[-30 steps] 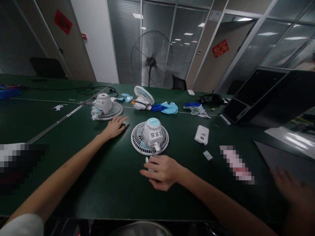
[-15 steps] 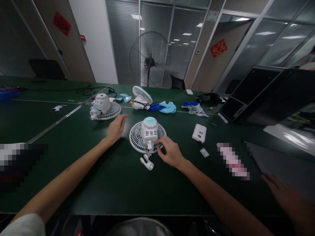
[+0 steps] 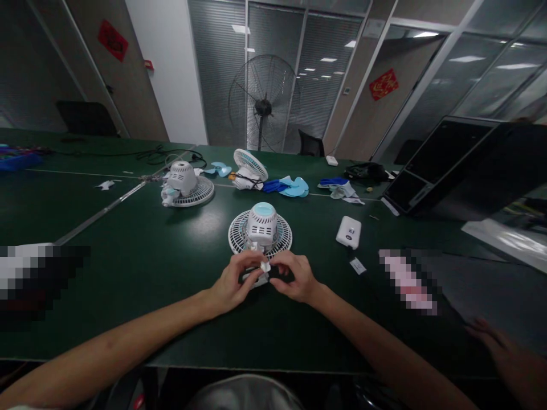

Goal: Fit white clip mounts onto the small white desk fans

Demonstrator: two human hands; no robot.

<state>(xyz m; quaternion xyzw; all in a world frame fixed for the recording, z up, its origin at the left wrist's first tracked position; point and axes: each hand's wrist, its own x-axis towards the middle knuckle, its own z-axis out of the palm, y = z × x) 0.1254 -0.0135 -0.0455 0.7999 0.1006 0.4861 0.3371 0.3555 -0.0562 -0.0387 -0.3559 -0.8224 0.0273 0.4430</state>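
Green office table (image 3: 128, 267) looks the same, big pedestal fan (image 3: 261, 105) at the back and the little white desk fan (image 3: 260, 230) lying grille-down right in front of me. Half a second ago my left hand (image 3: 233, 282) was out toward the other desk fan (image 3: 184, 185) and my right hand (image 3: 297, 277) was at this fan's neck. Now both are closed, fingertips pinching the small white plastic part (image 3: 265, 266) that lay loose on the table, just in front of the fan, so I'd say it's two-handed fiddling now.

Office room with green table (image 3: 128, 273).
1 pedestal fan (image 3: 261, 105) stands before glass partitions (image 3: 217, 68) with closed blinds; white wall (image 3: 166, 68) at left; 2 red signs (image 3: 111, 40) on brown panels (image 3: 141, 108); black chair (image 3: 310, 145) behind table.
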